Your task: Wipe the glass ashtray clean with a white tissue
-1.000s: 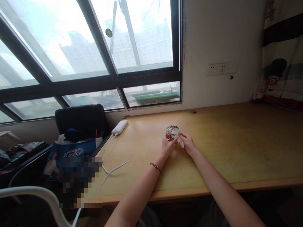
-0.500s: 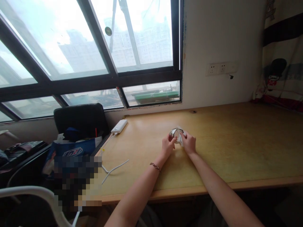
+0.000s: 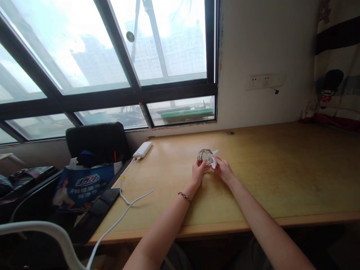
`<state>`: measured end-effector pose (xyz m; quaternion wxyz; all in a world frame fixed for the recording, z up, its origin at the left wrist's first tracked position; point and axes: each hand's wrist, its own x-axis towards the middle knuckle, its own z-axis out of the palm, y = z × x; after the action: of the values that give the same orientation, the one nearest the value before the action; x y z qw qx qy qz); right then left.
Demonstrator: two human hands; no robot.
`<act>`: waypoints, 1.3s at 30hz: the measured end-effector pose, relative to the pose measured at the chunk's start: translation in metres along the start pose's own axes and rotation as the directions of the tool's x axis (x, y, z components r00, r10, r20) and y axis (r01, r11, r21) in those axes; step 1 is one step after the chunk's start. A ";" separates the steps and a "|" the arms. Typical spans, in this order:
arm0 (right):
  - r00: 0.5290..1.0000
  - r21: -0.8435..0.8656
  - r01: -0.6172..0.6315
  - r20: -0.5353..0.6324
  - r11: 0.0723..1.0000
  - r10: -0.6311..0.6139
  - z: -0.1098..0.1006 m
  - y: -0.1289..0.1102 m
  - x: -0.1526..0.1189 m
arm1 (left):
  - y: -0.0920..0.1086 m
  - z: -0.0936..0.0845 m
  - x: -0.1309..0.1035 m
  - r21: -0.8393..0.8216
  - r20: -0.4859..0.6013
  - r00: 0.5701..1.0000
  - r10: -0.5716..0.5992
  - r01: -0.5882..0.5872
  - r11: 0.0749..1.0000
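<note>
A small clear glass (image 3: 204, 156) is held above the middle of a wooden desk (image 3: 281, 168), tilted on its side. My left hand (image 3: 198, 172) grips the glass from the left; a thin braided bracelet sits on that wrist. My right hand (image 3: 223, 169) presses a white tissue (image 3: 213, 162) against the glass from the right. Both forearms reach in from the bottom edge of the view.
A white power bank (image 3: 142, 149) lies near the window, with a white cable (image 3: 126, 204) trailing to the desk's front left. A black chair (image 3: 97, 140) with a blue printed bag (image 3: 81, 185) stands left. Wall sockets (image 3: 264, 81) are on the white wall.
The glass has been turned in my hands and the tissue shifted around its right side. The view has drifted slightly.
</note>
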<state>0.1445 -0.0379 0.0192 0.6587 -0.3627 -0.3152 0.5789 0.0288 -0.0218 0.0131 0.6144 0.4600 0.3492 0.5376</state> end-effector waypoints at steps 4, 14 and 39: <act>0.995 0.009 -0.087 0.042 0.996 0.086 -0.004 0.006 0.000 | -0.001 0.000 -0.002 0.069 0.060 0.997 0.042 -0.046 0.997; 0.930 -0.865 -0.001 -0.185 0.501 -0.317 -0.014 -0.002 -0.003 | 0.000 0.002 -0.010 0.409 0.172 0.975 0.142 -0.202 0.890; 0.956 0.026 -0.161 0.251 0.987 0.149 0.003 -0.012 -0.012 | -0.005 -0.007 0.005 0.149 -0.087 0.996 0.023 -0.009 0.989</act>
<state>0.1472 -0.0505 0.0308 0.5748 -0.2957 -0.3522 0.6769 0.0248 -0.0152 0.0068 0.5581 0.4827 0.4114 0.5350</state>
